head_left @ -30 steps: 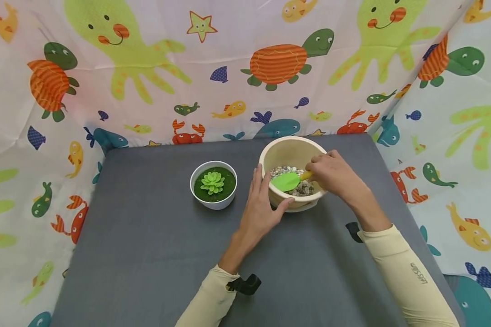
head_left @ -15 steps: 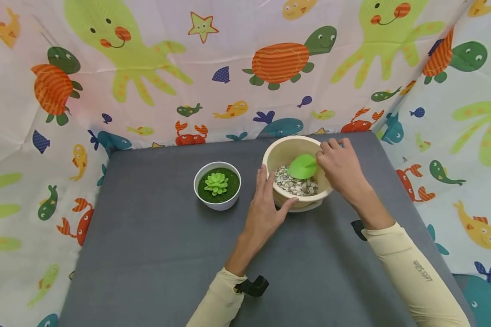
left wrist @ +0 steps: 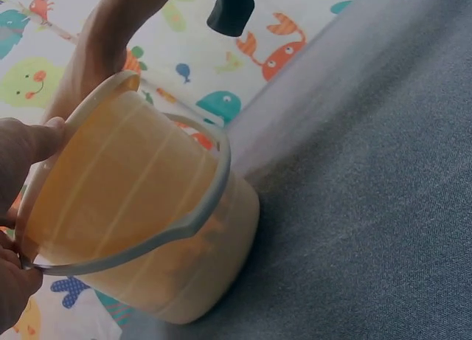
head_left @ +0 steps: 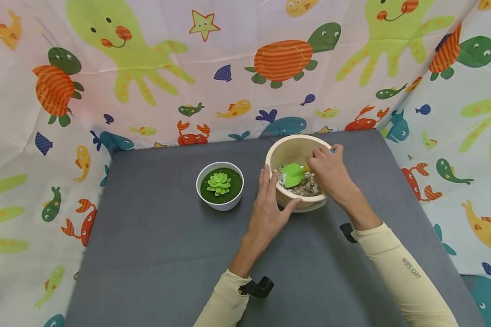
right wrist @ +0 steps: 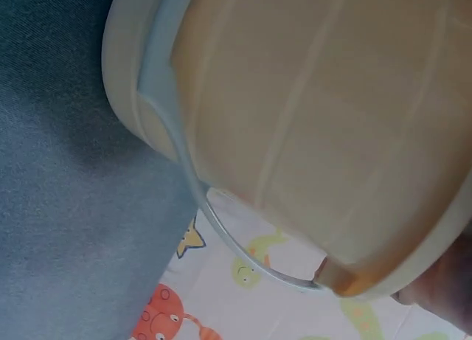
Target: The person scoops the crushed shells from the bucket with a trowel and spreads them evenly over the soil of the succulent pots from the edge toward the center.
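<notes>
A cream bucket (head_left: 288, 147) holds a bed of small pebbles (head_left: 308, 186). My left hand (head_left: 266, 215) rests against its near left side, fingers straight and thumb spread along the front rim. In the left wrist view, fingertips (left wrist: 48, 137) touch the rim. My right hand (head_left: 329, 170) grips a toy shovel by its yellow handle, a blue end showing above the fist. The shovel's green blade (head_left: 292, 175) lies low in the bucket, against the pebbles. The bucket's handle (right wrist: 221, 229) hangs down along its outer side in the right wrist view.
A white pot (head_left: 219, 206) with a green succulent (head_left: 218, 184) stands left of the bucket. Both stand on a grey cloth-covered table (head_left: 155, 254). A curtain (head_left: 229, 45) printed with sea animals hangs behind and at both sides.
The shovel blade rose and swung right, then dropped back left into the pebbles with my right hand. My left hand keeps its place on the bucket; the view shifts slightly.
</notes>
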Tool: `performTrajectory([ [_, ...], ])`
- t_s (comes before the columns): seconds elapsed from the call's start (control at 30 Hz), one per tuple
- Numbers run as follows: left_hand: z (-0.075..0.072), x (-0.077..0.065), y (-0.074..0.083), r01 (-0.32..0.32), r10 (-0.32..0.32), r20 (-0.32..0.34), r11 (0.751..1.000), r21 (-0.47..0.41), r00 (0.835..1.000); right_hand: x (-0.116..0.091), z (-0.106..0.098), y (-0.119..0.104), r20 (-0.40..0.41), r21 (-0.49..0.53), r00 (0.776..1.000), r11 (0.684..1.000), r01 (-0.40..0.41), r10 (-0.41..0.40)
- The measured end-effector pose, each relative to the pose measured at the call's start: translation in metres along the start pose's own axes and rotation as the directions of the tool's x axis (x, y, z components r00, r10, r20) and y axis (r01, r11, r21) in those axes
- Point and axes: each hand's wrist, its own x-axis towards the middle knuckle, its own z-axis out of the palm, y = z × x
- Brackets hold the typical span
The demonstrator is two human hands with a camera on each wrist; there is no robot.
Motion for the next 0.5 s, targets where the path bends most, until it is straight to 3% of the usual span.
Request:
performTrajectory([
  [0.17,-0.002,0.000,0.000,0.001,-0.001,0.000,1.000,0.006,1.000,-0.005,-0.005,0.002,0.037,0.074,0.998,0.996,-0.053,0.050],
  [0.5,-0.001,-0.001,-0.002,-0.013,0.013,0.000,1.000,0.022,1.000,-0.018,-0.028,0.008,0.020,0.142,0.994,0.983,-0.113,0.112],
])
